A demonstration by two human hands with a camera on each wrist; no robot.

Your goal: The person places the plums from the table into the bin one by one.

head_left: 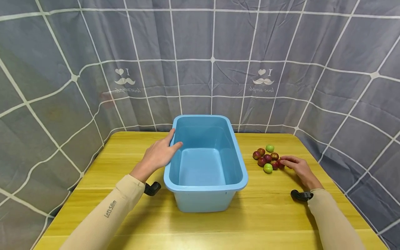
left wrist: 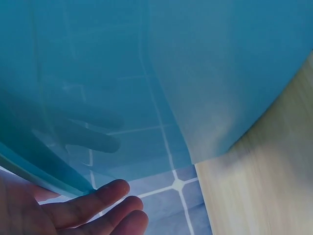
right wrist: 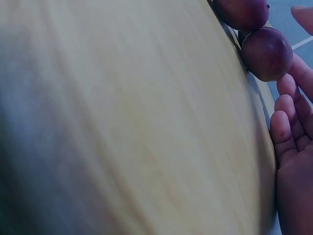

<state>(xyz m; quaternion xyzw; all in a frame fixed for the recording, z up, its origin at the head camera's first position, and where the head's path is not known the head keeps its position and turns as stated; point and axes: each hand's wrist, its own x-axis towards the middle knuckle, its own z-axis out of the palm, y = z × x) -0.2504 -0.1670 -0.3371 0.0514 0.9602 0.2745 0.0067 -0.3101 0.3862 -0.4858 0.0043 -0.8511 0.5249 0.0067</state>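
Observation:
A deep light-blue plastic tub [head_left: 203, 199] stands on the wooden table. My left hand [head_left: 159, 152] rests on its left rim, thumb over the inner side. In the left wrist view, relaxed fingers [left wrist: 98, 203] extend below the rim, beside the tub's outer wall [left wrist: 205, 88]. To the right of the tub lies a cluster of small round fruits like plums, several dark red [head_left: 267, 158] and two green [head_left: 268, 168]. My right hand [head_left: 300, 169] reaches the cluster's right edge. Its fingertips are at a dark red plum [right wrist: 267, 55], with the thumb [right wrist: 304, 18] apart from it.
The yellow wood-grain table [head_left: 262, 215] has its far edge just behind the tub. A grey curtain [head_left: 193, 41] with white grid lines encloses the back and both sides. Black wrist devices [head_left: 301, 195] sit below both hands.

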